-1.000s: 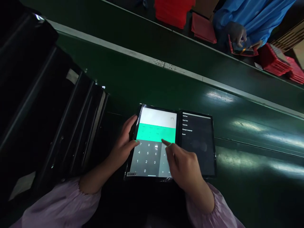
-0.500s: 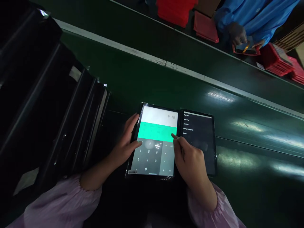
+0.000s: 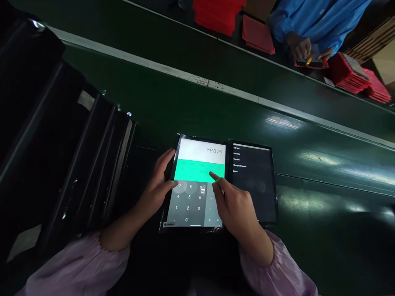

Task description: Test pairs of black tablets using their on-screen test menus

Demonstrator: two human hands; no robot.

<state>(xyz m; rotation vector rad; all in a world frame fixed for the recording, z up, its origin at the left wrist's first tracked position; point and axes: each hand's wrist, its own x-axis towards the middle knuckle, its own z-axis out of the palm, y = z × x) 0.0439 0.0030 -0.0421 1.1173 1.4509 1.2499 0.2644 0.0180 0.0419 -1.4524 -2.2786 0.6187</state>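
A tablet [image 3: 193, 205] lies in front of me, its lit screen showing a calculator with dark number keys and a bright green band. The display line reads a string of symbols with 87 in it. My left hand [image 3: 157, 187] grips the tablet's left edge, thumb over the screen by the 7 key and fingers along the side. Over the green band, my right hand [image 3: 236, 201] points with its index finger at the screen, holding nothing; its other fingers are curled. A second tablet [image 3: 254, 185] sits just to the right, showing a dark menu, partly covered by my right hand.
Black upright cases or panels [image 3: 61, 135] stand in a row on the left. A pale metal strip [image 3: 173, 76] crosses the green bench. Beyond it, a co-worker in a blue sleeve [image 3: 317, 20] handles a device near red stacks [image 3: 348, 74] and red sheets [image 3: 257, 35].
My right index finger has moved left along the green band. More characters stand on the calculator display, and the 7 key is highlighted. The whole view has shifted slightly.
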